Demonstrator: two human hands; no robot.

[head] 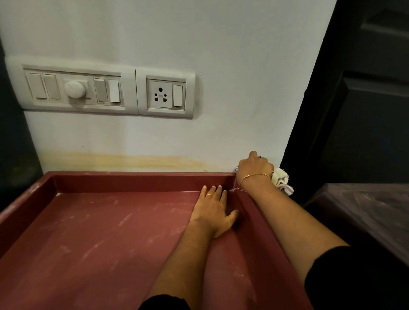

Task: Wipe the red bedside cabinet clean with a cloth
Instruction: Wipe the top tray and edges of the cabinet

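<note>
The red bedside cabinet fills the lower view, its recessed top ringed by a raised rim and streaked with pale dust. My left hand lies flat with straight fingers on the top, near the back right corner. My right hand reaches over the rim at that corner, against the wall, its fingers curled round a crumpled white cloth. The cloth bunches out to the right of my wrist, beyond the cabinet's edge. My right fingers are hidden behind the back of the hand.
A white wall rises behind the cabinet, carrying a switch panel and a socket plate. A yellowish stain runs along the wall just above the rim. A dark door stands at right, with a dark wooden surface beside the cabinet.
</note>
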